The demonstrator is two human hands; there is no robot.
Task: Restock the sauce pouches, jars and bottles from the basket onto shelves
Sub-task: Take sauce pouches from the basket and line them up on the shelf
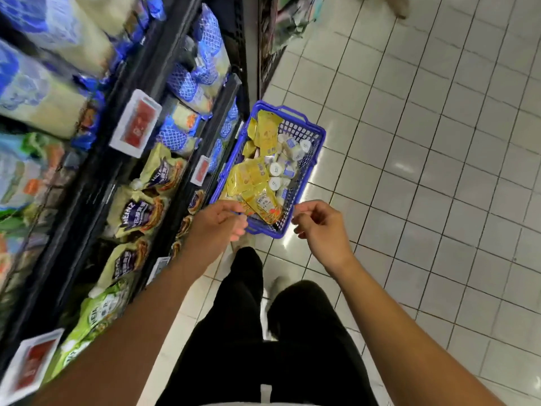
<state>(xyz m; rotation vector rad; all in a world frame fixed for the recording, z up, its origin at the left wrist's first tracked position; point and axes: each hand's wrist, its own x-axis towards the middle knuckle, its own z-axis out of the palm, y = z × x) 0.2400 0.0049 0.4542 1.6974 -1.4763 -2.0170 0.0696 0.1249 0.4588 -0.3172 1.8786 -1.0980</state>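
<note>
A blue plastic mesh basket (301,132) on the white tiled floor (409,177) holds yellow sauce pouches (251,183) and small white-capped bottles (281,170). The left hand (218,221) curls at the basket's near rim, its grip unclear. The right hand (317,222) hangs loosely curled, holding nothing.

We look steeply down from head height, facing forward over the left hand (218,221) and right hand (317,227). The basket (321,136) lies just beyond them, shelves (87,186) beside the left.

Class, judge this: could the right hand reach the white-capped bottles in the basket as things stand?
Probably yes: the right hand is empty by the blue basket, and the white-capped bottles lie uncovered on top.
</note>
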